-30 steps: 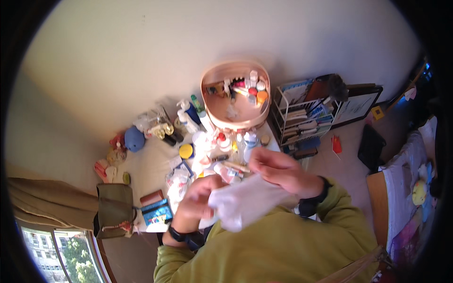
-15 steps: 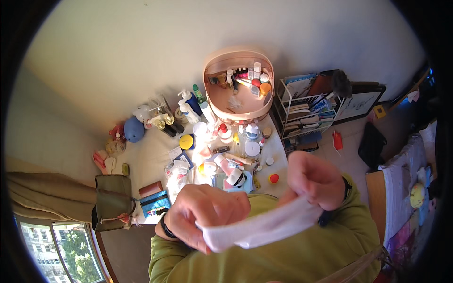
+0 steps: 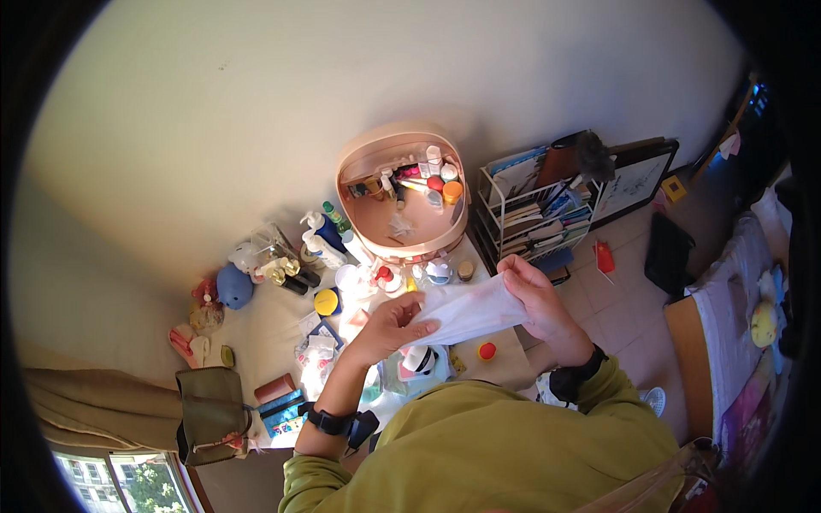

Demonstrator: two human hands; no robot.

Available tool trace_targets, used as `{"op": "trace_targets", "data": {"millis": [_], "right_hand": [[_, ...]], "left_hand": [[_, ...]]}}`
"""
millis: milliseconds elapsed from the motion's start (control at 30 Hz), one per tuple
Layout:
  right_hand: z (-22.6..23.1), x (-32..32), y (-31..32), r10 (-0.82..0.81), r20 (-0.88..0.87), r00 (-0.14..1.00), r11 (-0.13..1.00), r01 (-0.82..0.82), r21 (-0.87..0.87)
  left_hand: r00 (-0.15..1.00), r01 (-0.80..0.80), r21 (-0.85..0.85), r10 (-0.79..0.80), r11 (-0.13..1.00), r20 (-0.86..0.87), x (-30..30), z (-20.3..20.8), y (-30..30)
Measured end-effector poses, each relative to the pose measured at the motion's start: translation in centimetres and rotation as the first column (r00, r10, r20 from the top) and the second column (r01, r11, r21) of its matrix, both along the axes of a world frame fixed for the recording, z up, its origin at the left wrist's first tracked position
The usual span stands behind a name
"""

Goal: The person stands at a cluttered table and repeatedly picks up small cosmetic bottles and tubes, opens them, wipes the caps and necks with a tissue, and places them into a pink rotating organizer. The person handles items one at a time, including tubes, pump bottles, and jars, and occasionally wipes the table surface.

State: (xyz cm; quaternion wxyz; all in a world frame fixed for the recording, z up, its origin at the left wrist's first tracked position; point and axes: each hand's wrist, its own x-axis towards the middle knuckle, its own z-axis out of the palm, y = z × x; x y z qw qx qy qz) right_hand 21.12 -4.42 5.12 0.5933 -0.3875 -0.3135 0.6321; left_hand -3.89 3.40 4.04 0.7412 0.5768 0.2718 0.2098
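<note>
A thin white tissue [image 3: 470,306] is stretched between my hands, above the table of toiletries. My left hand [image 3: 386,330] pinches its left end between thumb and fingers. At the other end my right hand [image 3: 540,301] grips it, fingers bent over its edge. A faint pinkish patch shows on the tissue. Beneath it, a white object with a black band [image 3: 419,360] and a small red-topped pot [image 3: 487,350] lie on the table. The tissue and my hands hide part of the tabletop.
A pink oval case [image 3: 402,235] holding cosmetics stands at the back, near pump bottles [image 3: 323,250] and a yellow-lidded jar [image 3: 326,301]. On the right is a white wire rack [image 3: 539,209] of books. A dark green bag [image 3: 209,410] sits at the left.
Both hands have moved up and away from my body, over the table, with the tissue. It was a narrow folded strip and is now spread wider. The view has shifted a little.
</note>
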Motion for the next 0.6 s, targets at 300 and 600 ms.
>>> {"op": "trace_targets", "data": {"millis": [300,600], "right_hand": [[-2.5,4.8,0.3,-0.043,-0.338,0.940,0.999,0.033,-0.037],[-12.8,4.5,3.2,0.152,-0.338,0.929,0.981,-0.100,0.165]], "left_hand": [[0.912,0.410,-0.107,-0.409,0.906,0.028,2.8,-0.7,4.5],[0.983,0.181,-0.006,-0.181,0.983,0.027,9.4,-2.9,5.6]]}}
